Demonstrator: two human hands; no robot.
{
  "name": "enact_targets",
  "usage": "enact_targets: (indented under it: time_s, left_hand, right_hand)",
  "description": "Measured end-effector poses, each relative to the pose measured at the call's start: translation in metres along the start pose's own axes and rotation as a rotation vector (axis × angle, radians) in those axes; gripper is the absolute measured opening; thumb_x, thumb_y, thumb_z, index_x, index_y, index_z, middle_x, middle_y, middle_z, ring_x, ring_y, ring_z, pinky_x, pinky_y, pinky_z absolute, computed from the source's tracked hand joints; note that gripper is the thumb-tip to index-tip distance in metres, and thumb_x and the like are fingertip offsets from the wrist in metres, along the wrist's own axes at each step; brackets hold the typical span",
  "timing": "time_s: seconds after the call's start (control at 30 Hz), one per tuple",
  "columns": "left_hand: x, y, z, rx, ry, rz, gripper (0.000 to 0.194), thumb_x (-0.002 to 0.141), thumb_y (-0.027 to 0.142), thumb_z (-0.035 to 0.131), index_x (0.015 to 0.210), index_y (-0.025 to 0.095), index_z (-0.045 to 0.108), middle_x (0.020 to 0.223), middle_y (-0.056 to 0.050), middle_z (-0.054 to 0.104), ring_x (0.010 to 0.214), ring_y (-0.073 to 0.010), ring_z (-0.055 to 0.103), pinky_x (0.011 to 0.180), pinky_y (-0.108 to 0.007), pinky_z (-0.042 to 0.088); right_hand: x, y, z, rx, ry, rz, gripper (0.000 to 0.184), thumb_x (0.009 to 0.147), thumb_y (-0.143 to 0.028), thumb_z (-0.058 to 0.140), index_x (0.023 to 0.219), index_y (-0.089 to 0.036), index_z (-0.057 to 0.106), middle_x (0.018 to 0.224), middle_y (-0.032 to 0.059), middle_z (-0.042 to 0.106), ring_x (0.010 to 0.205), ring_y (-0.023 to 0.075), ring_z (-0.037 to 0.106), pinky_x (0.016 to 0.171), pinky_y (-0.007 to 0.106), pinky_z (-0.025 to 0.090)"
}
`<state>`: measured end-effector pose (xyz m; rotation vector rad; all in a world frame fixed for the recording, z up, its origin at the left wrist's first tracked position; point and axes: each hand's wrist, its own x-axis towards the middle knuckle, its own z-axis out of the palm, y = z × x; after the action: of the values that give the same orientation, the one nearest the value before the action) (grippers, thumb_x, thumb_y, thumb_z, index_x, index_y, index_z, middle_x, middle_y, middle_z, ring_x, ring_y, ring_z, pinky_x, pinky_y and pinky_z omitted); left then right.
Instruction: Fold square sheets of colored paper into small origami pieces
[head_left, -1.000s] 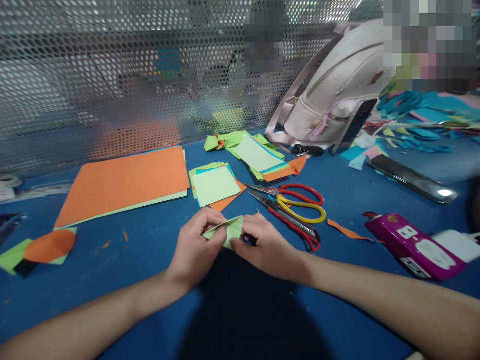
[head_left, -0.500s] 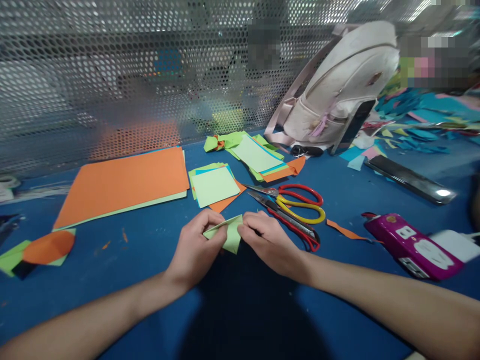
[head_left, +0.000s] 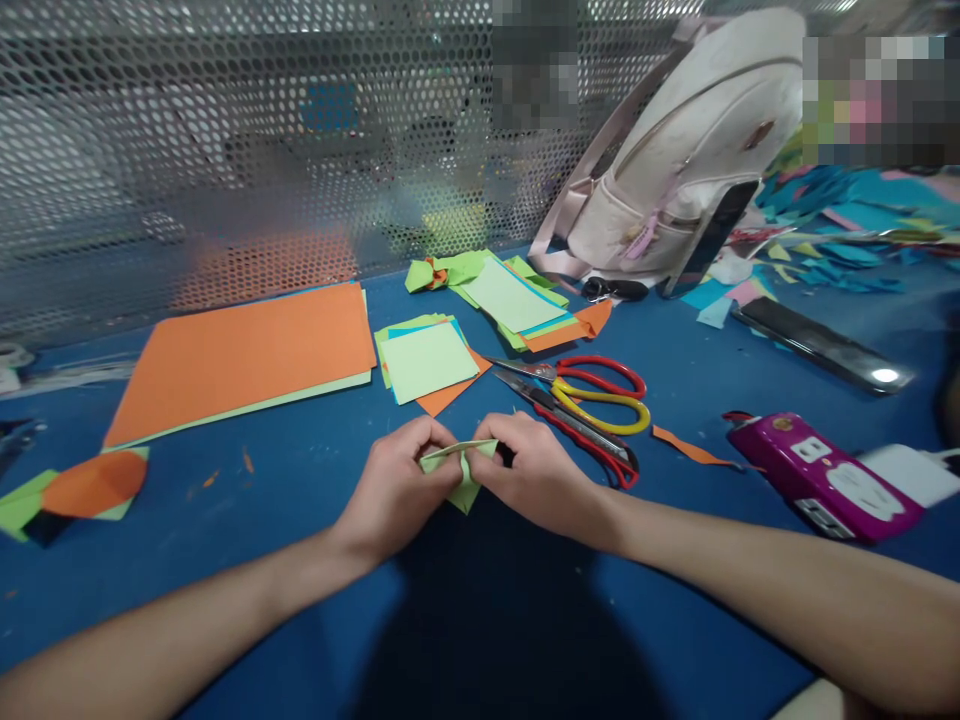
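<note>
A small folded piece of light green paper (head_left: 466, 490) is pinched between my two hands above the blue table. My left hand (head_left: 401, 485) grips its left side, thumb in front. On the right side, my right hand (head_left: 536, 472) holds it with thumb and curled fingers. The paper's lower end comes to a point, and its top edge runs across between the hands; the fingers behind it are hidden. Just beyond my right hand lie scissors (head_left: 600, 392) with one red and one yellow handle, and a red-and-black utility knife (head_left: 581, 430).
Stacked paper squares (head_left: 429, 362) and folded papers (head_left: 517, 297) lie ahead, large orange sheets (head_left: 255, 355) left. A pale backpack (head_left: 675, 160) leans on the perforated metal screen (head_left: 225, 150). A purple power strip (head_left: 825, 478) and black metallic object (head_left: 821, 345) sit right.
My right hand has moved slightly left, closer to my left hand, and now grips more of the paper's right side. The paper's top edge now lies more level. The view has shifted slightly.
</note>
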<state>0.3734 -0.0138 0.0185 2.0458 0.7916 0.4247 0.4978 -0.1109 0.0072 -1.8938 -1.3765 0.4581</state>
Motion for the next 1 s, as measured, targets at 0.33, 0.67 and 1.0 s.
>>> enact_targets:
  time_s: [0.33, 0.67, 1.0]
  left_hand:
    - [-0.0013, 0.008, 0.0026, -0.376, -0.029, -0.132, 0.019, 0.063, 0.018, 0.056, 0.082, 0.018, 0.058, 0.069, 0.003, 0.06, 0.062, -0.0114, 0.054, 0.054, -0.021, 0.044]
    - [0.0005, 0.0006, 0.0029, -0.318, 0.003, -0.104, 0.008, 0.068, 0.018, 0.056, 0.075, 0.017, 0.06, 0.071, 0.001, 0.06, 0.063, -0.0109, 0.053, 0.055, -0.02, 0.042]
    - [-0.0014, 0.0055, 0.0017, -0.312, 0.006, -0.074, 0.013, 0.075, 0.029, 0.057, 0.077, 0.017, 0.062, 0.068, 0.001, 0.059, 0.061, -0.0113, 0.051, 0.054, -0.02, 0.042]
  right_hand:
    - [0.0023, -0.0023, -0.0029, 0.079, 0.053, 0.09, 0.019, 0.078, -0.023, 0.047, 0.06, -0.02, 0.04, 0.058, -0.0036, 0.042, 0.058, 0.0117, 0.038, 0.057, 0.025, 0.029]
    - [0.0005, -0.0006, -0.0024, 0.14, 0.022, 0.052, 0.012, 0.079, -0.023, 0.049, 0.067, -0.02, 0.046, 0.067, -0.0019, 0.05, 0.066, 0.0128, 0.044, 0.061, 0.025, 0.033]
    - [0.0019, -0.0004, -0.0015, 0.092, 0.059, 0.061, 0.021, 0.08, -0.022, 0.047, 0.06, -0.019, 0.041, 0.06, -0.0034, 0.044, 0.06, 0.0113, 0.04, 0.056, 0.025, 0.03]
